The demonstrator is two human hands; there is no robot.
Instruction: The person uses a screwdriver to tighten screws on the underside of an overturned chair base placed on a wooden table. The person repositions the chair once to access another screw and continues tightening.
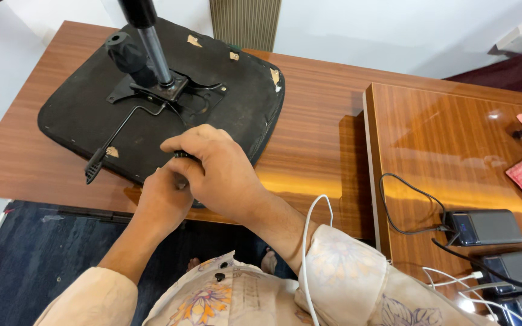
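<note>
Both hands meet at the near edge of an upturned office chair seat (74, 118) lying on a wooden desk (315, 139). Right hand (215, 169) lies on top, its fingers curled over and closed around a small dark part (181, 155) at the seat's rim; only a sliver of that part shows past the knuckles, so what it is cannot be told. Left hand (163, 196) sits just beneath and a little nearer the body, tucked up against the right one, fingers bent inward toward the same spot. Whether the left hand actually grips anything is hidden by the right hand.

The seat rests bottom side up, its black underside facing the ceiling, with torn patches showing pale foam near the far edge. A metal mechanism plate (164, 90) is fixed at its middle, and a gas lift column (152, 51) rises from it. A black knob (125, 53) stands just left of the column, and a thin lever with a flat black paddle (94, 169) runs out toward the near left rim, well left of the hands.

Off to the right, on a raised glossy section of desk, lie power banks (484, 226) with cables (394, 205).
</note>
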